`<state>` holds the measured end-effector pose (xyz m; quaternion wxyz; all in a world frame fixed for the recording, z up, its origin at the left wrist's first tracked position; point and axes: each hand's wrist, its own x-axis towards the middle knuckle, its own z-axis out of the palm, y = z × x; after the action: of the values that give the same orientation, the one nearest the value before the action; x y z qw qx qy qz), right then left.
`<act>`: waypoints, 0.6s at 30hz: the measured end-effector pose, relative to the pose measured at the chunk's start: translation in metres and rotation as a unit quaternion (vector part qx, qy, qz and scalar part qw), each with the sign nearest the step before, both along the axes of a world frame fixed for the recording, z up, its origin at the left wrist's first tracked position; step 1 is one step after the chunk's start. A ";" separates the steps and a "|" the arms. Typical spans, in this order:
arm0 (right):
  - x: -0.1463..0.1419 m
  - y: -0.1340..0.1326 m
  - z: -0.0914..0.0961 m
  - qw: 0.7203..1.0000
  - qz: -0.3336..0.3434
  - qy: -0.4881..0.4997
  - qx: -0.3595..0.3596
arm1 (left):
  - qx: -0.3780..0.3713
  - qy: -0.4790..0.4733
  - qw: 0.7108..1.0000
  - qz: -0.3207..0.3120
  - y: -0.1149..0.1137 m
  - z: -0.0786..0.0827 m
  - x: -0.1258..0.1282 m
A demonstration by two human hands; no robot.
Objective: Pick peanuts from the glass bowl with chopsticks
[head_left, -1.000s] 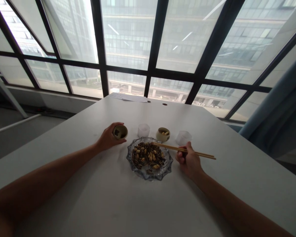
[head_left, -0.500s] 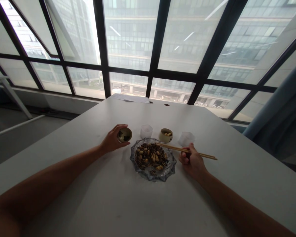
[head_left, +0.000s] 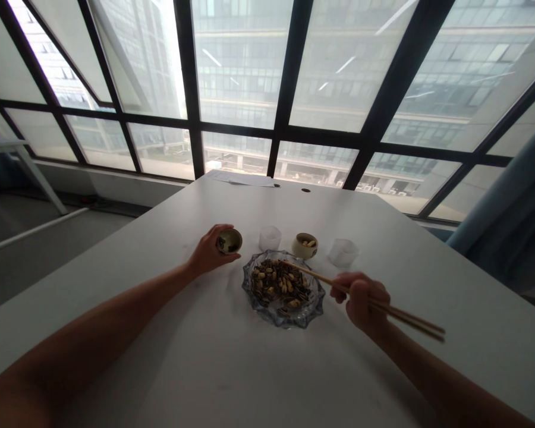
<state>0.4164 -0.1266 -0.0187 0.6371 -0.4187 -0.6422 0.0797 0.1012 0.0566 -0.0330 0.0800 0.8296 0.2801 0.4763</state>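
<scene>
My left hand [head_left: 207, 249] is closed around a small cup [head_left: 230, 240], tilted toward me, with a few dark bits inside. A pair of chopsticks [head_left: 318, 277] is gripped in my right hand [head_left: 364, 300], their tips over the far part of a scalloped glass bowl [head_left: 312, 314]. Sunflower seeds [head_left: 267, 288] and peanuts [head_left: 287, 285] lie mixed in that bowl. I cannot make out anything between the chopstick tips. Behind the bowl stands a cream cup [head_left: 299, 246] with peanuts in it.
Two translucent plastic cups, a left one [head_left: 270, 239] and a right one [head_left: 343, 253], flank the cream cup. Papers [head_left: 241, 178] lie at the far end of the white table [head_left: 196, 368], before large windows. A blue curtain [head_left: 508, 208] hangs at right.
My right hand has shifted right and toward me and turned, so the chopsticks slant more steeply with their back ends lower. The left hand still holds the cup. The view has shifted slightly.
</scene>
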 end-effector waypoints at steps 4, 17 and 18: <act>-0.001 -0.013 0.016 0.928 0.100 -0.330 0.145 | 0.002 -0.003 1.000 -0.001 0.001 0.000 0.000; -0.024 0.002 0.005 0.927 -0.048 0.344 -0.145 | -0.007 -0.002 1.000 0.000 -0.002 0.003 -0.001; -0.023 0.006 0.005 0.910 -0.042 0.380 -0.160 | -0.006 -0.002 1.000 -0.001 -0.002 0.003 -0.001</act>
<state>0.3937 -0.1206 -0.0137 0.7601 -0.4795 -0.3119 0.3082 0.1006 0.0549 -0.0302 0.0857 0.8287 0.2817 0.4760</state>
